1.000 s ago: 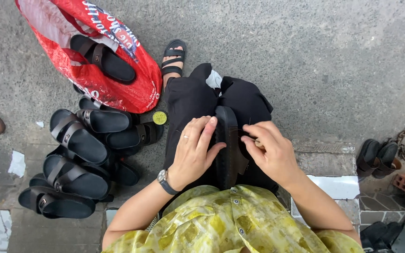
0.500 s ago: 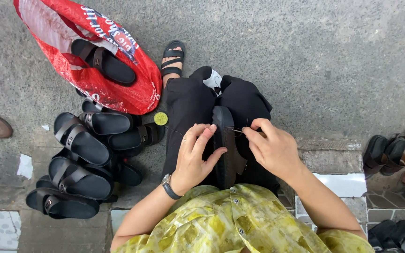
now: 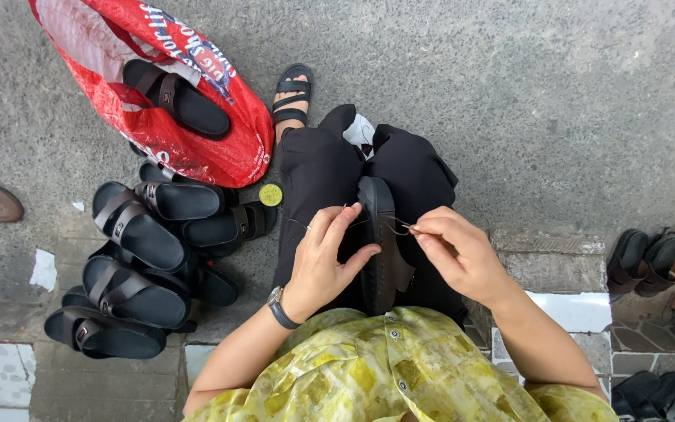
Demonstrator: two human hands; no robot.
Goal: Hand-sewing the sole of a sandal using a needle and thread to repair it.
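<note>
While the black sandal (image 3: 378,242) lies sole-edge up along the person's lap, between the knees of the black trousers (image 3: 318,172), both hands work at it much as they did a moment ago. The left hand (image 3: 323,254) rests against the sandal's left side, thumb hooked toward the sole and fingers loosely curled, with the fingertips raised near the sandal's top end; half a second ago those fingers lay flatter over the sandal. The right hand (image 3: 462,254) is closed in a pinch on a thin needle (image 3: 401,227) at the sandal's right edge, and has drawn slightly away from the sandal since the earlier frame. A fine thread (image 3: 306,224) runs leftward from the sandal's top, past the left fingertips.

Left of the lap, a heap of black sandals (image 3: 138,266) lies on the pavement, unchanged, with a small round yellow-green disc (image 3: 270,194) just beside it. Above the heap, a red bag (image 3: 158,86) carries one more black sandal. A sandalled foot (image 3: 291,94) shows beyond the knees.
</note>
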